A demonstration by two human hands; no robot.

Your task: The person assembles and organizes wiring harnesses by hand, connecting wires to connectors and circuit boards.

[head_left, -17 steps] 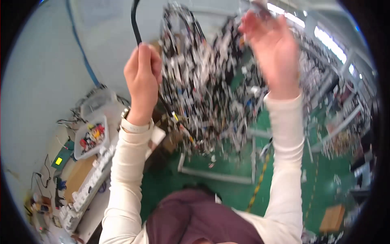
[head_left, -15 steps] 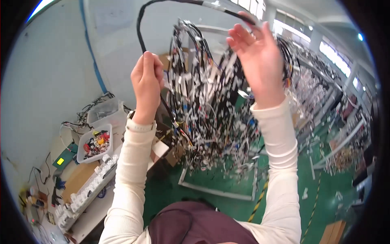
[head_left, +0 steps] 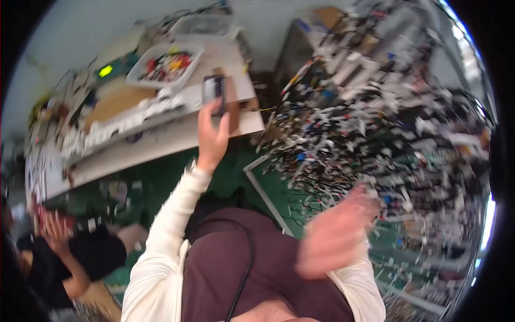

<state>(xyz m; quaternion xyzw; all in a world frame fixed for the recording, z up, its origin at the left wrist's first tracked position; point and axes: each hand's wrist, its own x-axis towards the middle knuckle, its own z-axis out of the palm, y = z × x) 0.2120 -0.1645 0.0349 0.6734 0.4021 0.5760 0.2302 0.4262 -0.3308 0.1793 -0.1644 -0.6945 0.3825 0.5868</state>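
Observation:
My left hand (head_left: 212, 134) is stretched over the edge of the white workbench, with thumb and fingers apart. Its fingertips meet or overlap the near end of a dark, rectangular handheld device (head_left: 213, 88), which looks like a phone. The device is beside a brown cardboard piece (head_left: 231, 107). My right hand (head_left: 338, 231) is low at the right, in front of my body, smeared by motion; its fingers cannot be made out. Beyond it hang bundles of wire harnesses (head_left: 365, 123) with many white connectors, also blurred.
On the workbench (head_left: 155, 142) stand a clear bin (head_left: 161, 67) of colourful small parts, a long row of white connector blocks (head_left: 126, 118) and a green device with a lit display (head_left: 105, 71). Another person (head_left: 59, 257) is at the lower left. A pale metal frame (head_left: 265, 193) stands on the green floor.
The view has swung toward the workbench. Both hands have let go of the black-wrapped cable. My left hand has moved to the dark device; my right hand has dropped toward my body.

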